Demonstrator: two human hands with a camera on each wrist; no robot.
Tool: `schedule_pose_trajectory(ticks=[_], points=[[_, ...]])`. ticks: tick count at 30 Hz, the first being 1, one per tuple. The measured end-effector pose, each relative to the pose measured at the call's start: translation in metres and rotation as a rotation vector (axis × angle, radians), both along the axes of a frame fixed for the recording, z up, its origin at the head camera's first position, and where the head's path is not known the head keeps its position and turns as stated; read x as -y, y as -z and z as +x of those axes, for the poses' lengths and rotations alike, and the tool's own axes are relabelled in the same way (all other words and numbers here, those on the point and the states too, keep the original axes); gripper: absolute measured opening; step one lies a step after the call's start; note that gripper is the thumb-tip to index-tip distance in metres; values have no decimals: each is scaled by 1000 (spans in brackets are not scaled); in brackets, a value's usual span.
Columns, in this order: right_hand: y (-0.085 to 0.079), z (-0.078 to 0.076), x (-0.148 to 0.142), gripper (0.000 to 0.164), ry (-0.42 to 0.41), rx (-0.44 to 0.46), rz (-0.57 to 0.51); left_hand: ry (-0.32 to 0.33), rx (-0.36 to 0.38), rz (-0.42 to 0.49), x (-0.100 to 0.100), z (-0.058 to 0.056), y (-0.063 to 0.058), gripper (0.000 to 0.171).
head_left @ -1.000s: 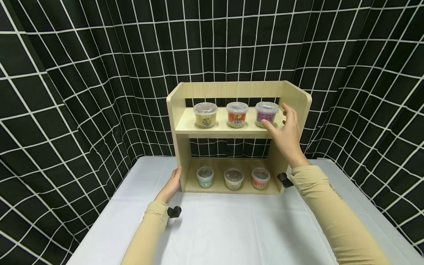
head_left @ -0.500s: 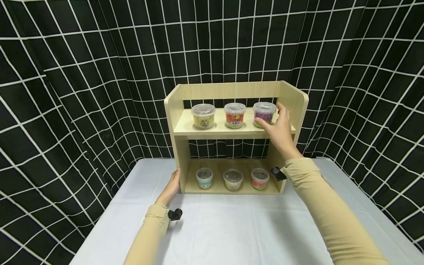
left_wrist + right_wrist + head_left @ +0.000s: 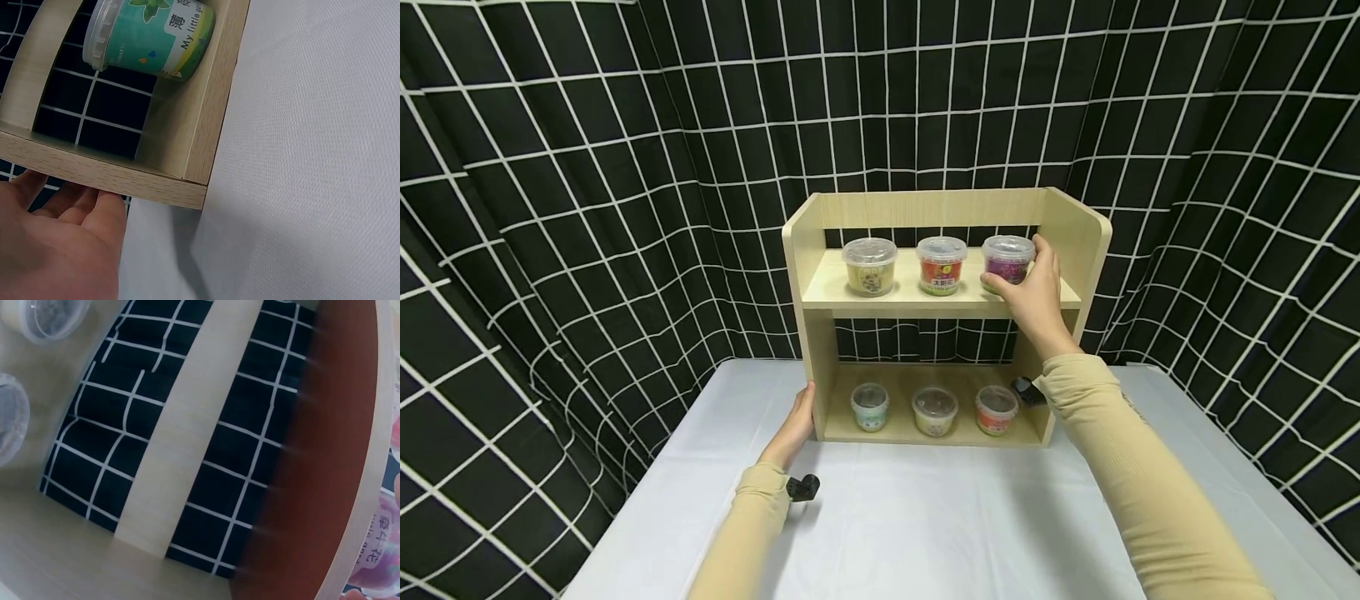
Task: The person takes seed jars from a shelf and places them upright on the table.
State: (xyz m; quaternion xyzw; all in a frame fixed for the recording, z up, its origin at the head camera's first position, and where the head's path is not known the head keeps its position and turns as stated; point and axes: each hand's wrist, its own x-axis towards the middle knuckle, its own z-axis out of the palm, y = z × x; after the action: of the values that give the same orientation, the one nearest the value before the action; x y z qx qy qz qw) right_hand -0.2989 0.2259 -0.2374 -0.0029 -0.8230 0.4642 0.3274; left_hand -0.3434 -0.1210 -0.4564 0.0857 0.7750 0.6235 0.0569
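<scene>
A two-tier wooden shelf point(image 3: 932, 208) stands on the table. My right hand point(image 3: 1036, 302) grips a purple-labelled plastic cup point(image 3: 1007, 258) with a clear lid at the right end of the upper tier, thumb in front and fingers on its right side. In the right wrist view, that purple cup point(image 3: 376, 547) shows only at the right edge, with bits of fingertip. Low on the shelf's left side panel point(image 3: 106, 174), my left hand point(image 3: 793, 427) rests from outside, its fingers lightly bent against the wood. A red-labelled cup point(image 3: 941, 268) and a yellow-labelled cup point(image 3: 870, 268) share the upper tier.
On the lower tier stand a teal-labelled cup point(image 3: 870, 410), a cream cup point(image 3: 935, 412) and a red-orange cup point(image 3: 996, 412). A white cloth point(image 3: 910, 517) covers the table. Black curtains point(image 3: 880, 100) with a white grid hang behind and at both sides.
My right hand has moved left and closed in on the purple cup, its thumb and fingers now against it. The left hand stays at the side panel. The head view shifts slightly.
</scene>
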Motion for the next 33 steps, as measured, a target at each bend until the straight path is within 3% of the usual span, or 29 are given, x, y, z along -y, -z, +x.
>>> schedule_pose_trajectory(ticks=[26, 33], points=[[6, -4, 4, 86, 3, -7, -3, 18, 20, 83, -3, 2, 4, 88], [6, -2, 1, 86, 2, -46, -59, -44, 3, -11, -4, 4, 0, 91]])
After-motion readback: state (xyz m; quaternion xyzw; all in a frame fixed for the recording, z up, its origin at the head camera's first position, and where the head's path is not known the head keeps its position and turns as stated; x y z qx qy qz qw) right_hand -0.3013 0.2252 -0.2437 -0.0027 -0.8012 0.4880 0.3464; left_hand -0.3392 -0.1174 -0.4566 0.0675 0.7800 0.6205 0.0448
